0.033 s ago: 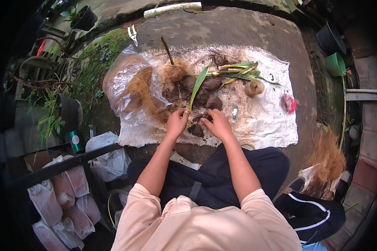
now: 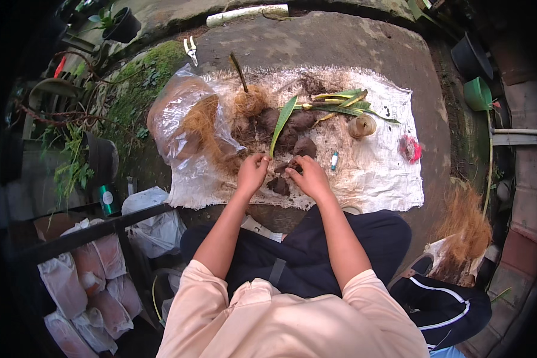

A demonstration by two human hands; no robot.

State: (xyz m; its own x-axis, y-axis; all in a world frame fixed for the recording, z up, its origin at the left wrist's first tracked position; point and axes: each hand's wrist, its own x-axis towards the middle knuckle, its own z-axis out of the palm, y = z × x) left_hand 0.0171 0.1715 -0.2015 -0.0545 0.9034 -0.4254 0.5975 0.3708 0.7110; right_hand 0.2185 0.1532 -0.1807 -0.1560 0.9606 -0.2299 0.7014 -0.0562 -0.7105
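Note:
My left hand [image 2: 253,173] pinches the lower end of an upright green leaf [image 2: 283,126] with pale edges. Close by on the right, the fingers of my right hand [image 2: 309,176] are closed on a dark clump of soil [image 2: 293,163]. Another broken soil clump [image 2: 278,185] lies on the white woven sheet [image 2: 388,185] between my wrists. Beyond my hands sit several rounded brown soil balls [image 2: 305,147]. A ball wrapped in coconut fibre [image 2: 250,101], with a dark leaf standing in it, is farther back.
At left lies a clear plastic bag [image 2: 182,122] of brown fibre. Cut striped leaves [image 2: 346,106], a jar [image 2: 361,126], a small tube [image 2: 334,160] and red string [image 2: 409,148] lie to the right. White-handled pruning shears [image 2: 191,50] rest beyond the sheet.

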